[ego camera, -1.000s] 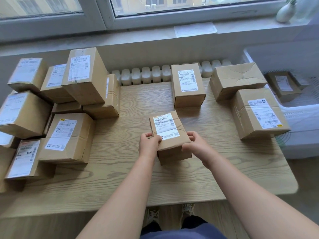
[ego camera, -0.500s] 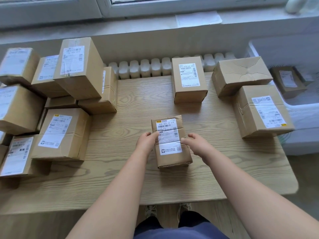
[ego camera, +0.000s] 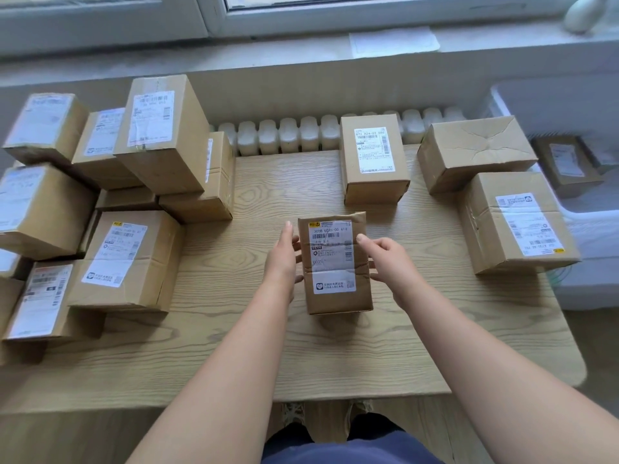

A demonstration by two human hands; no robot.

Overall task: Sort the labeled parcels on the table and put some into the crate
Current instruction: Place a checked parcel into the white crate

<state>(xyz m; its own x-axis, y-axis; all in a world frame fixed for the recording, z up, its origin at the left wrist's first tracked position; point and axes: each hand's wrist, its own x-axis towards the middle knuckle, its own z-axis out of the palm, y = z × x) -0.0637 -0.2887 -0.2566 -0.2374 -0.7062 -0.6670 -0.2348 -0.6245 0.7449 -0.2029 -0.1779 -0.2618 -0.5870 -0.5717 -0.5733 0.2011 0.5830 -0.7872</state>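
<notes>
Parcel (ego camera: pixel 335 262) mid-table (ego camera: pixel 234 346), label up. Likely label check.
Left hand (ego camera: pixel 283 259) flat on its 9 o'clock side.
Right hand (ego camera: pixel 388 259) at 3 o'clock edge, grip unclear.
Next: firm two-hand hold if bound for crate (ego camera: pixel 589 222), 3 o'clock.

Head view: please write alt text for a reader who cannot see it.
A small parcel is held between the left hand and right hand at the middle of a wooden table. Stacked parcels fill its left side.

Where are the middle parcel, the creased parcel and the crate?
middle parcel (ego camera: pixel 335 262): head view, on its white label.
creased parcel (ego camera: pixel 475 149): head view, on its bare top face.
crate (ego camera: pixel 599 229): head view, on its white side at the table's right.
</notes>
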